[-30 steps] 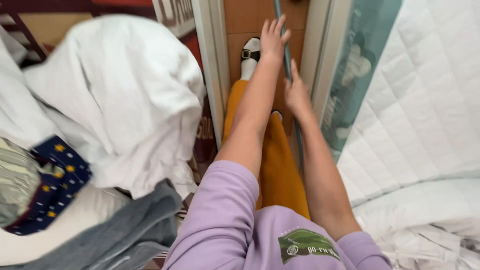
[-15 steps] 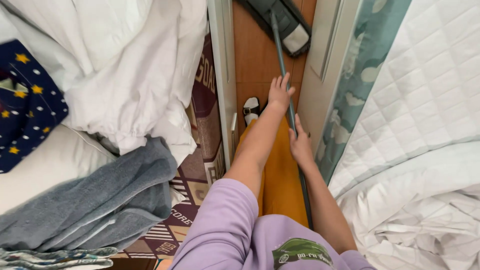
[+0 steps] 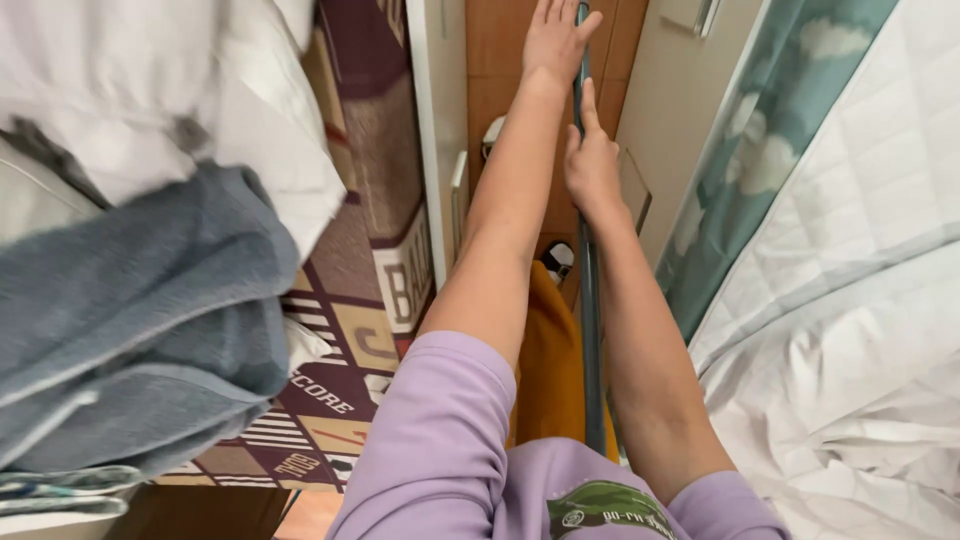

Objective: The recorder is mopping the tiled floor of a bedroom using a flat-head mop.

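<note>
At the far left a heap of white bedding point(image 3: 150, 90) lies bunched on a bed, and just below it a grey blanket point(image 3: 130, 320) hangs in thick folds over the bed's edge. Beside these, a patterned rug point(image 3: 350, 330) in maroon, cream and tan covers the floor, running up to a white door frame point(image 3: 432, 130). Past the frame the floor is orange-brown tile point(image 3: 495, 50).

In the middle, two bare arms stretch forward out of lilac short sleeves point(image 3: 440, 440). The left hand point(image 3: 556, 38) is highest in view, its fingers lying close together and curled over a long, thin, dark pole point(image 3: 590, 330). The right hand point(image 3: 592, 165) grips the same pole lower down; its fingers wrap round the shaft, with the index finger lying straight along it. The pole runs nearly upright through the picture, from the chest up between both hands and out of the top edge; its lower end is hidden. Orange-yellow trousers point(image 3: 548, 370) show beneath the arms.

To the right hangs a teal curtain point(image 3: 770, 130) with pale cloud shapes, and beyond it lies a white quilted bedspread point(image 3: 860, 300), rumpled at the near edge.
</note>
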